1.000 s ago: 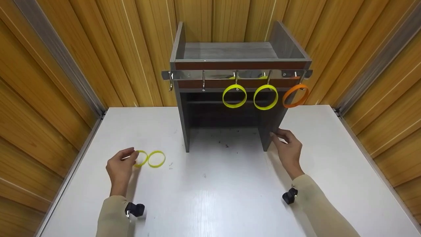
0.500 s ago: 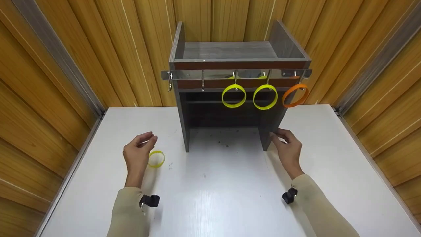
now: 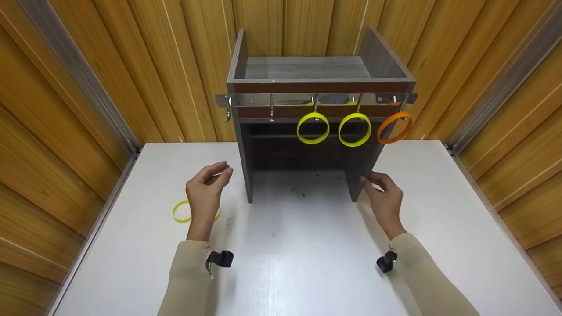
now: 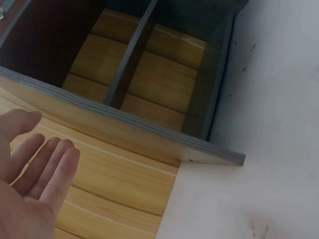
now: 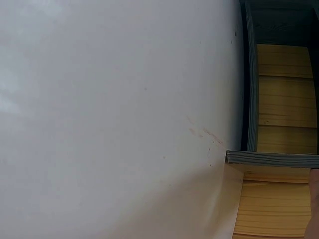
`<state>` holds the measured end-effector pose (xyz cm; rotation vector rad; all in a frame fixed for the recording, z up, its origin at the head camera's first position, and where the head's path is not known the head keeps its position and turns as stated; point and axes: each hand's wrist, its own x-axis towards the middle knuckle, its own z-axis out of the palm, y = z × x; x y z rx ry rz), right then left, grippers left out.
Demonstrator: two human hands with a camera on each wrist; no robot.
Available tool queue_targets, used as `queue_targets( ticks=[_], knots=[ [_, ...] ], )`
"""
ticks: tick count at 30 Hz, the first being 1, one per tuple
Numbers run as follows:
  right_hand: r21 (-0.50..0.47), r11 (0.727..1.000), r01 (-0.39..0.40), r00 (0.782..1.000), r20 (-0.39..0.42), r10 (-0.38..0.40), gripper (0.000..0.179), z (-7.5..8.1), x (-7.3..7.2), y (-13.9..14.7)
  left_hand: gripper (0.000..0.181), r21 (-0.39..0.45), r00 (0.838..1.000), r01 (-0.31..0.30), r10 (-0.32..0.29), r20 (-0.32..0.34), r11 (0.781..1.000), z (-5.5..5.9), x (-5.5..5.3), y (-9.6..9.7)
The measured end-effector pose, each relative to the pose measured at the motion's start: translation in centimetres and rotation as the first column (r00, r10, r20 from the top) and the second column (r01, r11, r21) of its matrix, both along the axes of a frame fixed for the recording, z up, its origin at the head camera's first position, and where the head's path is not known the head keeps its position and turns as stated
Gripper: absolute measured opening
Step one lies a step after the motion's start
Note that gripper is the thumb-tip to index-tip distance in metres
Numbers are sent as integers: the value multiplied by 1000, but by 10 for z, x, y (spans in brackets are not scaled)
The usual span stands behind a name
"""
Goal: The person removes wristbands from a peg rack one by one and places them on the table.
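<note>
The shelf unit [image 3: 307, 68] stood on the desk [image 3: 285, 245], before the wall [image 3: 303, 22]. The hook rail [image 3: 252, 100] ran across the unit's front. Counted from the left, the third hook [image 3: 316, 103] carried ring one [image 3: 313, 143], the fourth hook [image 3: 359, 104] ring two [image 3: 354, 145], the fifth hook [image 3: 403, 103] ring three [image 3: 386, 141]. Left of the unit, ring four [image 3: 181, 221] lay on the desk; ring five [image 3: 218, 214], to its right, was partly behind the left wrist. The left hand [image 3: 206, 188] was above the desk, just left of the left side panel [image 3: 246, 162]; the right hand [image 3: 385, 199] touched the right side panel's [image 3: 356, 186] outer face

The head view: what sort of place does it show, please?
Probably a small work booth: wood-patterned panels rise behind and on both sides, metal strips line the corners, and a white table bears a grey shelf unit.
</note>
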<state>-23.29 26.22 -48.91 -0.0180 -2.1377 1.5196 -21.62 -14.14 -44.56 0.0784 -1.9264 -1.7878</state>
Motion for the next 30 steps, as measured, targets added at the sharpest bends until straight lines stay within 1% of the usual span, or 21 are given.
queue_targets(
  ticks=[1,6,8,9,16,19,25,30],
  knots=[
    [4,1000,0,1000,2,0,19,2,2,-1,21,12,1000,8,-8,-15,1000,2,-1,3],
    [1,1000,19,1000,18,-19,20,-20,-12,10,21,52,996,54,-50,-79,997,10,-5,16],
    [-4,1000,21,999,24,-21,21,-29,-18,15,21,51,994,68,-63,-94,996,13,-5,19],
    [-5,1000,20,1000,24,-20,21,-30,-19,16,21,47,992,73,-68,-102,996,14,-5,21],
    [-27,999,-34,999,-41,33,18,-32,-20,19,21,17,985,96,-93,-148,995,23,-7,32],
    [-22,999,-27,999,-45,26,18,-32,-20,19,21,6,981,114,-112,-159,993,27,-9,37],
    [-35,999,-20,999,-36,19,17,-32,-20,19,22,-21,968,165,-166,-186,986,32,-12,48],
    [-36,999,-4,999,-36,3,17,-27,-17,14,23,-4,959,210,-207,-196,978,38,-14,57]
  ],
)
